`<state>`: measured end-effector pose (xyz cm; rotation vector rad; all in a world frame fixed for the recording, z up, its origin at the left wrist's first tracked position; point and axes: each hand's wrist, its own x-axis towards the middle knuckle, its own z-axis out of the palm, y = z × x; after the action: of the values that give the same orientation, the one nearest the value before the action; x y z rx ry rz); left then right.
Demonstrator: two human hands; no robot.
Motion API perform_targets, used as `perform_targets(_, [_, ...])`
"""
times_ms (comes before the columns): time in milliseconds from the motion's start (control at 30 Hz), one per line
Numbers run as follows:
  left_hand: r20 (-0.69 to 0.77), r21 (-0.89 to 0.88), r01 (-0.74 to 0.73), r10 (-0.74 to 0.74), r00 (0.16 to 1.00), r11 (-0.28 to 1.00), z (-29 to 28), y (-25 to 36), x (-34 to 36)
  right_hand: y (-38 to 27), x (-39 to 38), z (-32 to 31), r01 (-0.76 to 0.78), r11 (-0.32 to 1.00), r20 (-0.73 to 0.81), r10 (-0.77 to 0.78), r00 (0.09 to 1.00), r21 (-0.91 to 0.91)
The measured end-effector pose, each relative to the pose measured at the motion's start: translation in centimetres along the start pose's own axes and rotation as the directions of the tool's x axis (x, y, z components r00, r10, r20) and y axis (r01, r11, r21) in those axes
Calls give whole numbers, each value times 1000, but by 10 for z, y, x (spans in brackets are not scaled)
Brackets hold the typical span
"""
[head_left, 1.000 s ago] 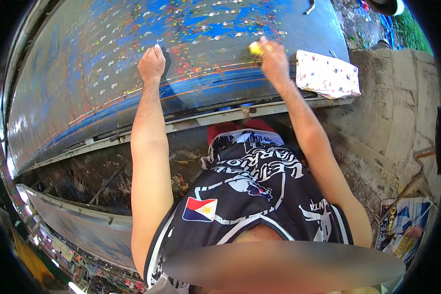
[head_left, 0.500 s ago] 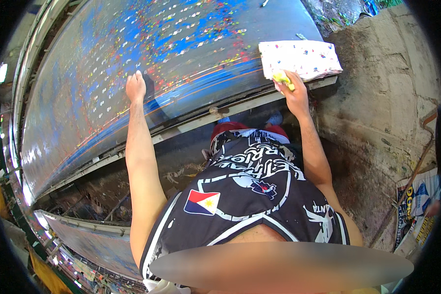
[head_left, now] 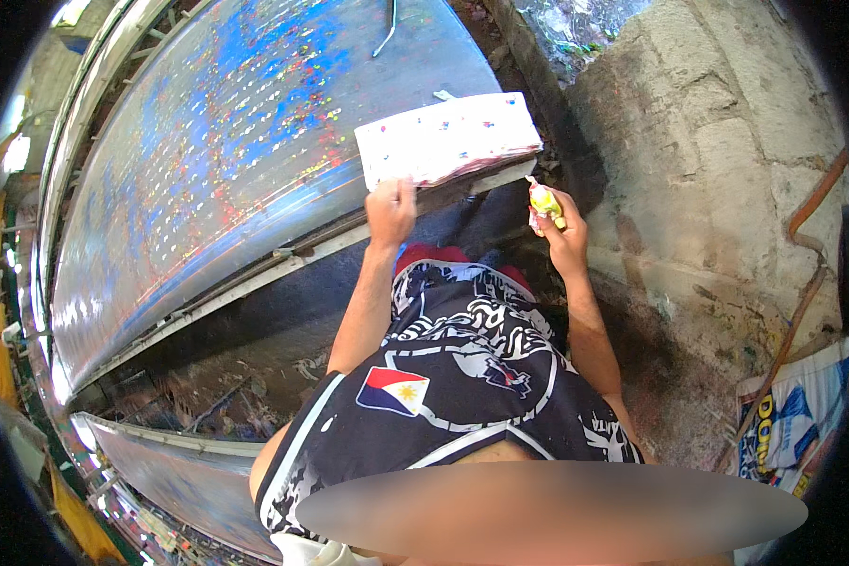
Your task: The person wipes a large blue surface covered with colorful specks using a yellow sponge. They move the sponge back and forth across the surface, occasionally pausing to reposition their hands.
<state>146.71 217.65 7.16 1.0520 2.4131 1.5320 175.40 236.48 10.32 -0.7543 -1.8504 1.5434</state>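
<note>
A folded stack of white cloth [head_left: 448, 132] with small red and blue prints lies at the near right end of a long paint-spattered table [head_left: 283, 203]. My left hand [head_left: 391, 209] is at the stack's near left corner, fingers curled and partly blurred; whether it pinches the cloth is hidden. Just off the table's right end, my right hand [head_left: 568, 234] is closed around a crumpled yellow and pink bundle [head_left: 544, 204] that looks like a rag. The bundle's tip points up, close to the stack's right corner but apart from it.
A thin metal rod [head_left: 385, 33] and a small pale piece [head_left: 443, 95] lie on the table beyond the stack. On the right stands a rough concrete wall [head_left: 698, 160]. A brown pipe or cord [head_left: 809, 212] runs down to a printed sack [head_left: 792, 415]. Another long table [head_left: 179, 472] stands lower left.
My left hand has moved right, from above the painted tabletop to the cloth stack. My right hand has drawn the bundle away from the stack. The view has shifted to the right.
</note>
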Motion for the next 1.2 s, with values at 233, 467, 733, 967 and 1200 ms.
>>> perform_targets(233, [-100,147,-56,71,992,988,65,9,8,18,16,-64,-126,829,-16,161,987,545])
perform_targets(467, [-421,167,141,-59,905,976,98,-5,21,54,47,-102,-144,404,103,122,987,903])
perform_targets(733, [-570,183,323,-167,804,929,108,8,33,59,207,-125,-518,286,548,-30,836,806])
perform_targets(967, [-607,288,357,-119,786,889,110,12,38,59,349,-87,-742,286,769,30,639,606])
perform_targets(1200, [-597,228,413,-208,775,882,105,13,41,63,422,-31,-843,366,884,98,456,395])
